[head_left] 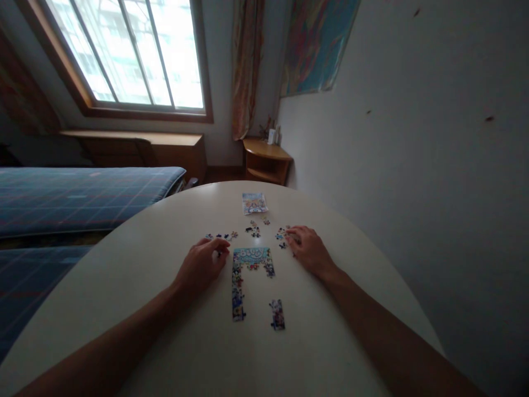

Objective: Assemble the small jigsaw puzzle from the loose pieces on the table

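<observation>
Left fingers (223, 244): curled inward on the left hand (202, 262) beside a dark puzzle piece (217, 253); whether they gripped it, I could not tell.
Right fingers (294, 231): bent down on the right hand (311, 252) at the edge of a loose cluster (281, 237) (any piece pinched underneath was hidden).
Joined section (249, 256): lay flat between the hands, a top band with a long left column and a short right stub.
Short strip (278, 315): lay apart, nearer the person.
Handling: the pieces looked light, thin and fairly stiff; opposite edges seemed the best hold, since the narrow column could easily come apart if lifted.
Middle pieces (253, 230): scattered beyond the section.
Picture sheet (254, 203): lay farther out on the pale table (326, 342).
</observation>
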### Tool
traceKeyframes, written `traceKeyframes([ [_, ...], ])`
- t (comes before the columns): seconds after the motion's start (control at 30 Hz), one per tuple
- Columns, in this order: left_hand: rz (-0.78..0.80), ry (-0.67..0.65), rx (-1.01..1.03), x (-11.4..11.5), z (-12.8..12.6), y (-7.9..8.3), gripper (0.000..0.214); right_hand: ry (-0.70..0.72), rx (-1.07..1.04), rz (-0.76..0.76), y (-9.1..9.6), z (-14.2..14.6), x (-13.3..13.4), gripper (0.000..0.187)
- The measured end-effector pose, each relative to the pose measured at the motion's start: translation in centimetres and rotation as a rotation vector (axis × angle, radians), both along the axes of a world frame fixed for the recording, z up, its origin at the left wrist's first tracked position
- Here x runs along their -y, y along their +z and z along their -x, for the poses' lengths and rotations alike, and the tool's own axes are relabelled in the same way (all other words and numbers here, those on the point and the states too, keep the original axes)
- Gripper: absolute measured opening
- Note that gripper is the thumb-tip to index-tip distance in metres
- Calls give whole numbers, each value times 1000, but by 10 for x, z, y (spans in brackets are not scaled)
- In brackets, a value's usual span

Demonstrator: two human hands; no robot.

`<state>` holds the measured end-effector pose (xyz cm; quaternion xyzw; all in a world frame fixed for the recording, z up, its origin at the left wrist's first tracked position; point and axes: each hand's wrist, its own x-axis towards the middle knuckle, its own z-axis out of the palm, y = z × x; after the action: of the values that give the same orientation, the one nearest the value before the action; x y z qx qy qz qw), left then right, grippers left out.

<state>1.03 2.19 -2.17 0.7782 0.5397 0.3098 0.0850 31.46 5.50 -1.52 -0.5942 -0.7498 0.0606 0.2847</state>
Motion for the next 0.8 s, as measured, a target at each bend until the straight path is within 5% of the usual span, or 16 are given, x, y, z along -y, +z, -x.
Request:
traceKeyframes([
  [0.5, 33, 115, -88, 2, -4, 4, 24, -43, -96, 12, -4, -3, -7, 32],
  [0.8, 54, 27, -30, -4, -4, -1, 34, -103, -165, 12, -6, -6, -10, 33],
])
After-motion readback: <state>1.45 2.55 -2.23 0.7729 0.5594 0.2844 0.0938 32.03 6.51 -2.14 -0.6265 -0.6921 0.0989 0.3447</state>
